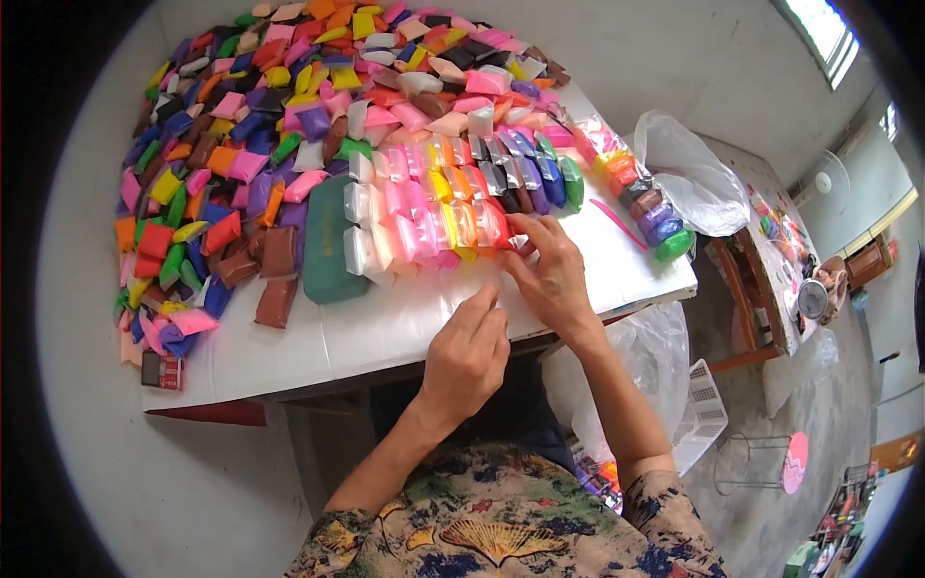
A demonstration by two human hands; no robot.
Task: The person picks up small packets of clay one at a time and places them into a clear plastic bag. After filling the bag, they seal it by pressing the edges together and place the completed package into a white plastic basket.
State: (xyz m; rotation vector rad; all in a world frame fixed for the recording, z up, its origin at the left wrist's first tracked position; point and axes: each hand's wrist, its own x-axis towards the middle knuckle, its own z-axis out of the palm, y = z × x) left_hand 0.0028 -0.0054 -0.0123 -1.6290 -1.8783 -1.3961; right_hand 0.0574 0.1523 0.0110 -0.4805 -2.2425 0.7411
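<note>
Small clear-wrapped packets of coloured clay-like material stand in neat rows (419,231) on the white tabletop, running from white and pink through yellow and orange to red in the front row. My right hand (551,273) is at the right end of that front row, thumb and fingers pinching a red packet (493,225). Nearer the table edge is my left hand (468,349), its fingers curled together; whether anything is inside them is hidden. A dark green block (334,241) stands against the left end of the rows.
A large heap of mixed coloured packets (241,135) covers the left and back of the table (385,323). At the right lie another packet row (647,202), a pink strip (618,223) and a clear plastic bag (689,178). A white basket (701,416) and pink stool (794,462) are below.
</note>
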